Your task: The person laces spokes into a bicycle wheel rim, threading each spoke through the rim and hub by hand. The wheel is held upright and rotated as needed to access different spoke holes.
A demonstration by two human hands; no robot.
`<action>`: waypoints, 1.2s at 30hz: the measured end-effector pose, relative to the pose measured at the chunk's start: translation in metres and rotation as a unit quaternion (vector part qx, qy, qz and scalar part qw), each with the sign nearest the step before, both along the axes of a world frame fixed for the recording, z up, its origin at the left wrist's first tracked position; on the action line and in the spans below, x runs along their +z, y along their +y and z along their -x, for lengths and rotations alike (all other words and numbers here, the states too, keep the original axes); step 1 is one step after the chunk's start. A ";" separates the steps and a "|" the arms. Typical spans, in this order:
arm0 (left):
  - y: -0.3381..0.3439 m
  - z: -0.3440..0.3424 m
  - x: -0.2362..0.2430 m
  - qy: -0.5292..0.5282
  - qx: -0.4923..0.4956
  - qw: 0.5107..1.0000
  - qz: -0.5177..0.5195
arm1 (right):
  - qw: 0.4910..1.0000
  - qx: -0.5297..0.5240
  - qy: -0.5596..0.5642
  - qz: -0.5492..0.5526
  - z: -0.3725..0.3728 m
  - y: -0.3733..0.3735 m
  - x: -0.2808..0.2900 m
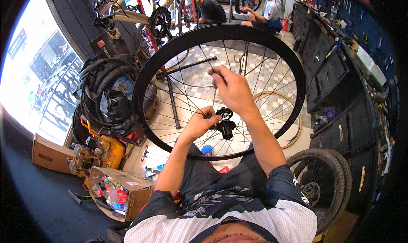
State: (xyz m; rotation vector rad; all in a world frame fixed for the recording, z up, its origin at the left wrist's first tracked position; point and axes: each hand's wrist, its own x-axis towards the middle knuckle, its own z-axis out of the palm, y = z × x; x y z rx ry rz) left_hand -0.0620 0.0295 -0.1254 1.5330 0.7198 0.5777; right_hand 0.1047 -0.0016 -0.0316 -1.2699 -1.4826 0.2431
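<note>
Bicycle wheel (272, 52), black deep rim, thin steel spokes and a black hub (225, 124), held roughly upright over the lap, right in front of the chest. Probably light for its size, stiff at the rim, springy and thin at the spokes; rim smooth and likely a little slippery, spokes easy to bend or kink if levered sideways, so best taken at the hub or the rim rather than by a loose spoke. Left hand (199, 124) just left of the hub, fingers closed against its flange, thumb and forefinger pinched together there, seemingly on a spoke head, though too small to tell for sure. Right hand (233, 89) above the hub and up toward the rim's top, fingertips pinched shut on a single spoke (215, 99) that runs down toward the hub; remaining fingers curled, not spread. Below both hands, the rim's lower arc resting near the knees. Off to the right of the right hand, a knobby tyre (329, 175) on the floor; left of the left hand, a pile of tyres (106, 90) and a cardboard box (127, 192) of small parts.
</note>
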 end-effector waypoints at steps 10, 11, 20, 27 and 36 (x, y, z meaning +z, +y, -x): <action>0.001 -0.002 -0.002 -0.020 0.007 1.000 0.014 | 0.980 0.107 -0.020 0.169 -0.031 -0.014 0.021; 0.000 -0.002 -0.001 -0.018 0.010 1.000 0.016 | 0.979 0.105 -0.017 0.174 -0.029 -0.015 0.021; 0.000 -0.007 -0.009 -0.036 0.002 0.999 -0.001 | 0.991 0.020 -0.020 0.127 -0.025 -0.023 0.011; 0.000 -0.005 -0.014 -0.051 0.004 0.999 0.004 | 0.996 -0.026 -0.024 0.087 -0.011 -0.031 0.009; -0.004 -0.002 -0.003 -0.034 0.012 0.999 0.002 | 0.985 0.089 0.106 0.098 -0.015 -0.032 -0.010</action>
